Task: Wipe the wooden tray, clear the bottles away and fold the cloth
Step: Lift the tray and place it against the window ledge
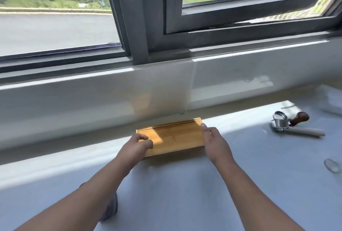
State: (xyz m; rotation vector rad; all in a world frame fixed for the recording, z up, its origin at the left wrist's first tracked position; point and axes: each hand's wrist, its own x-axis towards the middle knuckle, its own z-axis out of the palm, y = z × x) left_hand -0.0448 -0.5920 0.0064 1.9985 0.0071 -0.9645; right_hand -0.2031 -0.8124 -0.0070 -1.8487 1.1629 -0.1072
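Note:
A rectangular wooden tray [174, 135] lies flat on the white counter, close to the wall below the window. My left hand [137, 146] curls over the tray's left end, fingers bent on its rim. My right hand [212, 141] presses along the tray's right end, fingers straight against the edge. The tray's surface is bare, half in sunlight. No bottles show in this view. A bluish-purple thing that may be the cloth [110, 210] peeks out beneath my left forearm, mostly hidden.
A metal portafilter with a pale handle [283, 123] and a brown wooden-handled tamper [300, 118] lie at the right. A small clear round object [332, 165] sits near the right edge. White blurred objects [331, 101] stand at far right. The window sill runs behind.

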